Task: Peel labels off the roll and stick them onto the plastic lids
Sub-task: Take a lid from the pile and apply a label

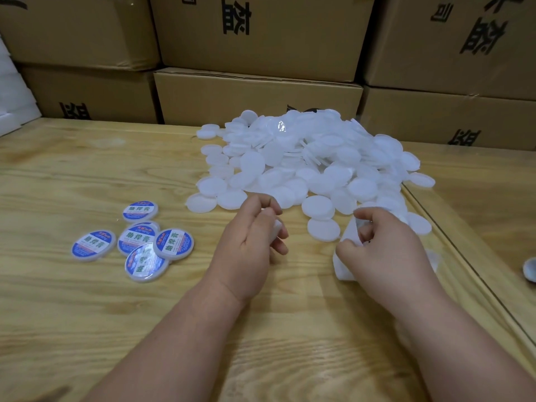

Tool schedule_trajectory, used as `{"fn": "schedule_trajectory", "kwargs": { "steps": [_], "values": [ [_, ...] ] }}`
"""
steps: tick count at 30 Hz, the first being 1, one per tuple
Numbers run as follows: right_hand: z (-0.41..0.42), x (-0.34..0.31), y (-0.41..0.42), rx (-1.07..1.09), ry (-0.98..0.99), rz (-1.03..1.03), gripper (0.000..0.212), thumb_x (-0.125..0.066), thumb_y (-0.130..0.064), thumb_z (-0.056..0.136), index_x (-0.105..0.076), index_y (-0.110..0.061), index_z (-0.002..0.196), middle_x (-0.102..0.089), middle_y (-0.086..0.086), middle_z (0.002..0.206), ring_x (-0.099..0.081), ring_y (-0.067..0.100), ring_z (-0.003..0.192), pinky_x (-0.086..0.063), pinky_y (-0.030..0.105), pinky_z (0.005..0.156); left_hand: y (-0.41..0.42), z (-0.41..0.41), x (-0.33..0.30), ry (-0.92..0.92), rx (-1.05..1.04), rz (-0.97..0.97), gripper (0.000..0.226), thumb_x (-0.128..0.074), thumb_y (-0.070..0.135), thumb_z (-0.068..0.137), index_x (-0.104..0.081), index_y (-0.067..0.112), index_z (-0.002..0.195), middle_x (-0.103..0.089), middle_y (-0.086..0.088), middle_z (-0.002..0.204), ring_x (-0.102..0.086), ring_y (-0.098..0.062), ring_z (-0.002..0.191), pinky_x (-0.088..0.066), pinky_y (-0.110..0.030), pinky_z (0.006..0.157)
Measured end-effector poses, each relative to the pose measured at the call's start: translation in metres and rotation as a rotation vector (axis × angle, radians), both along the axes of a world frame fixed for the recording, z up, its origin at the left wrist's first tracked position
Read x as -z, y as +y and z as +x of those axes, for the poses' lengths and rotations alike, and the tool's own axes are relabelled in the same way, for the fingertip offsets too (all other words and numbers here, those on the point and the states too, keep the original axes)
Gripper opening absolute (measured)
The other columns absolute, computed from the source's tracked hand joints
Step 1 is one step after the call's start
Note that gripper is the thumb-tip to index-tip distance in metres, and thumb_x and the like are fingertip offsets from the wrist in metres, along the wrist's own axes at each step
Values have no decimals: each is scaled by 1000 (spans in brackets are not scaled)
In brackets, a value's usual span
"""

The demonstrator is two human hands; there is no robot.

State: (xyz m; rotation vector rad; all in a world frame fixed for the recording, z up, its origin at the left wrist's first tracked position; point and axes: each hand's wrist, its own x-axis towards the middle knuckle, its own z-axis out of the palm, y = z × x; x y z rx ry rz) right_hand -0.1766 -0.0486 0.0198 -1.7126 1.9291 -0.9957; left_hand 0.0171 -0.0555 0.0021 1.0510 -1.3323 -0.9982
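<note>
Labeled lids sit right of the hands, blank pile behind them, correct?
Not quite. The head view shows the labeled lids left of the hands, beside the left hand. The blank pile does lie behind them.

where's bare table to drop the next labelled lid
Bare wood lies left of the labelled lids, behind them up to the cardboard boxes, and in front toward the forearms. Crowded: the plain lid pile behind both hands, and around the right hand with its label strip.
</note>
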Motion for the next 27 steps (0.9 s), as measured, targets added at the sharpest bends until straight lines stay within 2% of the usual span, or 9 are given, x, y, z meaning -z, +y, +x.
{"fn": "schedule_trajectory", "kwargs": {
  "steps": [3,5,8,11,13,16,19,22,27],
  "values": [
    [0,2,0,-19,-114,22,54,-67,-18,83,-53,-25,135,-50,-19,52,-53,-6,60,-35,20,55,0,-4,1,-128,15,26,20,-58,56,81,-61,41,94,-62,14,85,-60,-7,72,-46,-23,68],
    [2,2,2,-47,-201,42,49,-68,-17,82,-53,-30,127,-53,-17,54,-54,-6,56,-36,13,50,2,-6,2,-240,19,25,15,-67,50,84,-65,45,97,-63,25,89,-58,1,73,-44,-10,66],
    [7,3,4,-136,-330,86,44,-70,-17,84,-52,-34,121,-68,-6,70,-61,-1,62,-42,10,56,3,-8,3,-311,38,34,13,-72,39,91,-69,45,102,-66,33,98,-63,1,86,-46,-8,73],
    [12,2,7,-199,-442,142,47,-71,-15,87,-53,-31,127,-73,12,92,-72,20,87,-55,31,82,4,-10,2,-323,65,49,22,-72,35,91,-71,41,113,-67,36,101,-64,3,92,-47,-6,75],
    [15,0,10,-248,-515,190,42,-70,-11,90,-58,-27,127,-77,7,89,-75,20,91,-56,39,91,4,-9,3,-324,102,59,27,-72,35,91,-71,40,117,-68,34,104,-65,5,95,-47,-6,76],
    [14,-1,10,-284,-579,234,27,-64,-8,91,-73,-24,112,-80,0,92,-77,14,88,-60,31,79,4,-9,3,-304,134,58,27,-75,39,89,-71,42,115,-70,29,109,-64,9,99,-49,-10,77],
    [13,-2,11,-277,-629,216,9,-72,-26,90,-79,-24,95,-80,-4,86,-75,7,77,-50,14,54,4,-10,3,-266,112,49,27,-79,37,85,-70,47,108,-69,30,99,-62,7,79,-46,-8,68],
    [13,-1,11,-338,-641,191,10,-79,-34,85,-79,-26,90,-78,-5,82,-74,8,77,-52,15,61,4,-9,4,-255,99,22,29,-80,34,84,-69,48,107,-68,28,96,-63,2,78,-47,-8,69],
    [11,-3,10,-380,-691,187,30,-78,-43,72,-79,-27,96,-80,3,99,-77,17,94,-59,25,78,4,-8,4,-207,116,9,26,-80,43,82,-71,44,106,-69,24,96,-63,1,77,-48,-11,66]
  ]
}}
